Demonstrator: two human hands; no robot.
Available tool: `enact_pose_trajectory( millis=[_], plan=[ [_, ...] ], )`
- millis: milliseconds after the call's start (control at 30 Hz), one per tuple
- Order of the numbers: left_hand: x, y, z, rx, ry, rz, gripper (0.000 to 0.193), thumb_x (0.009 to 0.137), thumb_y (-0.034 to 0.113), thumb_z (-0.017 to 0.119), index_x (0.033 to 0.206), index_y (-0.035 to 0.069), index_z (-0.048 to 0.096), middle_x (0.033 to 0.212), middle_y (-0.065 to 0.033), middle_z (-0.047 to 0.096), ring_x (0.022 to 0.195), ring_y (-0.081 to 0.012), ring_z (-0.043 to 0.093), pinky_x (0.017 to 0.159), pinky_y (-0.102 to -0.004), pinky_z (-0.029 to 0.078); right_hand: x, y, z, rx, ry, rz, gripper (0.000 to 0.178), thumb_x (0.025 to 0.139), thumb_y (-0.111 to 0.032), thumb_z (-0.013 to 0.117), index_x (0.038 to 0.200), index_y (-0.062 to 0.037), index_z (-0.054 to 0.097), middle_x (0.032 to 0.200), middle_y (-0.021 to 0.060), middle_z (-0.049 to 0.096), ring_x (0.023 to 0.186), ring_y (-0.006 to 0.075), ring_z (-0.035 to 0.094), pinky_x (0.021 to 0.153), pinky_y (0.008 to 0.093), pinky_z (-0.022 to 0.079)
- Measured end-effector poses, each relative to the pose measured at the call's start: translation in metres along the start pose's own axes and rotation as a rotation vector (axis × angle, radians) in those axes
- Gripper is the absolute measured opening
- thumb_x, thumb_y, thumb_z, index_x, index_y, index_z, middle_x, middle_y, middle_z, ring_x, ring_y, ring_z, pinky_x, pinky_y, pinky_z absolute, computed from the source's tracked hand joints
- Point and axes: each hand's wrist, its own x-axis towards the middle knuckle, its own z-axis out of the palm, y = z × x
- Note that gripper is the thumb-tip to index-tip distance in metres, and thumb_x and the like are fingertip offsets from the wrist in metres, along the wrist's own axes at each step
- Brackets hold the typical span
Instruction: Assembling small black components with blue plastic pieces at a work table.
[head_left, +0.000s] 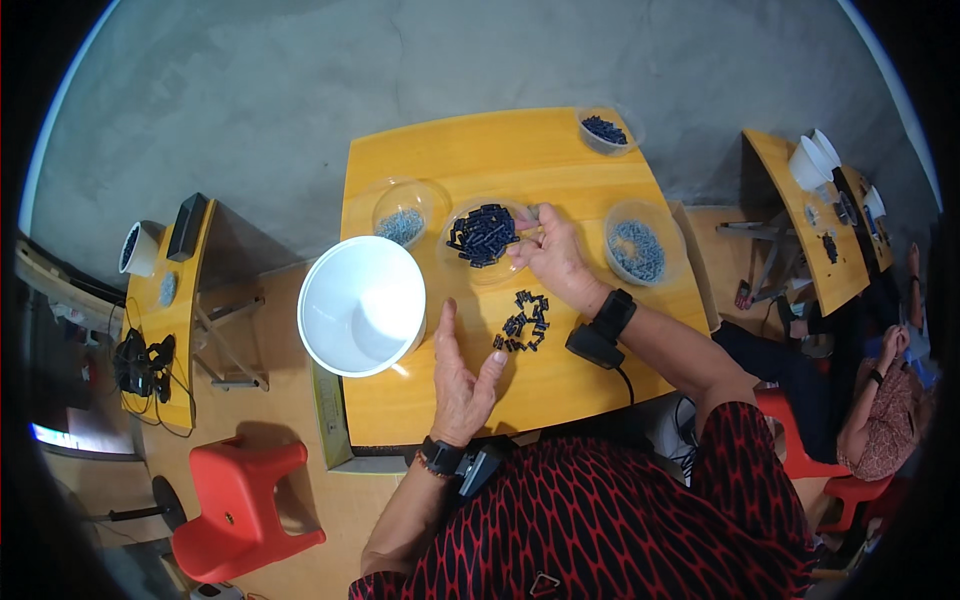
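My right hand (552,255) is at the right side of a clear plastic bowl (450,264), its fingers closed about the rim. Small dark blue cylindrical pieces (484,236) fill that bowl. My left hand (461,388) hovers over the near part of the table, palm turned inward, fingers stretched and thumb apart, holding nothing. Between the hands lies a loose cluster of small dark pieces (523,322) on the tabletop. Beside my left hand, a large white bucket (350,310) stands with its mouth facing up; only its white inside shows.
The yellow table (470,150) also bears a clear bowl of grey-blue screws (400,226) at left, another bowl of screws (638,250) at right, and a bowl of dark pieces (604,130) far right. A red stool (240,510) stands at left. Another person (880,410) sits at right.
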Motion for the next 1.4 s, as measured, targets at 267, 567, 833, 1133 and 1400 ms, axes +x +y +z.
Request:
enact_pose_trajectory(
  millis=[267, 567, 833, 1133, 1400],
  plan=[
    [0.013, -0.008, 0.025, 0.186, 0.151, 0.027, 0.082, 0.092, 0.016, 0.064, 0.153, -0.009, 0.016, 0.158, -0.0284, 0.023, 0.147, -0.0391, 0.025, 0.121, -0.042, 0.019, -0.021, 0.004, 0.005, -0.132, -0.029, -0.162, 0.049, 0.091, 0.012, 0.047, 0.139, 0.0017, 0.043, 0.126, 0.0115, 0.052, 0.086, 0.0124, 0.065, 0.074, 0.0249, 0.058],
    [0.015, -0.014, 0.036, 0.363, 0.201, 0.035, 0.081, 0.088, 0.012, 0.065, 0.15, -0.012, 0.019, 0.155, -0.032, 0.026, 0.139, -0.0456, 0.033, 0.117, -0.0467, 0.025, -0.036, -0.007, 0.011, -0.091, -0.021, -0.243, 0.049, 0.094, 0.008, 0.047, 0.142, -0.0012, 0.047, 0.123, 0.0089, 0.053, 0.087, 0.0105, 0.055, 0.083, 0.0259, 0.056],
    [0.016, -0.009, 0.037, 0.483, 0.158, 0.032, 0.083, 0.087, 0.007, 0.066, 0.152, -0.011, 0.016, 0.154, -0.0315, 0.029, 0.138, -0.0447, 0.036, 0.115, -0.0444, 0.028, -0.037, 0.008, 0.017, 0.036, 0.014, -0.207, 0.047, 0.096, 0.007, 0.047, 0.143, -0.0012, 0.045, 0.122, 0.0083, 0.058, 0.093, 0.011, 0.06, 0.086, 0.0266, 0.054],
    [0.02, -0.006, 0.04, 0.557, 0.105, 0.039, 0.086, 0.085, 0.014, 0.067, 0.149, -0.013, 0.016, 0.15, -0.0352, 0.03, 0.142, -0.0464, 0.028, 0.118, -0.0504, 0.02, -0.041, 0.01, 0.017, 0.056, 0.065, -0.232, 0.041, 0.096, 0.009, 0.047, 0.136, 0.0016, 0.046, 0.127, 0.0142, 0.062, 0.101, 0.0153, 0.065, 0.092, 0.0288, 0.053],
    [0.021, -0.004, 0.041, 0.562, 0.092, 0.024, 0.088, 0.086, 0.018, 0.068, 0.15, -0.011, 0.016, 0.149, -0.0335, 0.031, 0.142, -0.0461, 0.028, 0.118, -0.0516, 0.019, -0.038, 0.019, 0.016, 0.087, 0.079, -0.221, 0.039, 0.094, 0.012, 0.046, 0.132, 0.0041, 0.047, 0.123, 0.0158, 0.064, 0.12, 0.0219, 0.062, 0.098, 0.0321, 0.051]
  ],
)
